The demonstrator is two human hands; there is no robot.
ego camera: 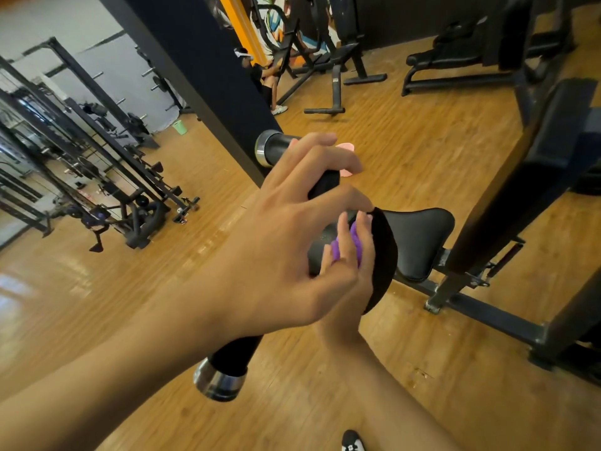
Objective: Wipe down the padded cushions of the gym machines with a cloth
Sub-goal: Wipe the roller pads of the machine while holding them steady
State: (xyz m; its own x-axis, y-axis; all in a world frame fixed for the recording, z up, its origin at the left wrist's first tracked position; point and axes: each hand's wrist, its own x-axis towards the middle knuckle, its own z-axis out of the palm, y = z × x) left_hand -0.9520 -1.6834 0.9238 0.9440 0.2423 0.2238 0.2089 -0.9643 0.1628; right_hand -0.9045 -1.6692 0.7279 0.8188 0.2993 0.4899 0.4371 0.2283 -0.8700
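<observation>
The left hand [286, 236] arches over a black foam-padded roller bar with chrome end caps [234, 356]. Its fingers [338, 161] are spread and bent across the top, and whether they clasp the bar cannot be told. Just below those fingertips, the right hand [348, 275] grips a crumpled purple cloth [341, 247], pressing it against a round black padded cushion [385, 255]. Beyond the right fingers [366, 236] sits a black vinyl saddle-shaped seat [419, 239].
</observation>
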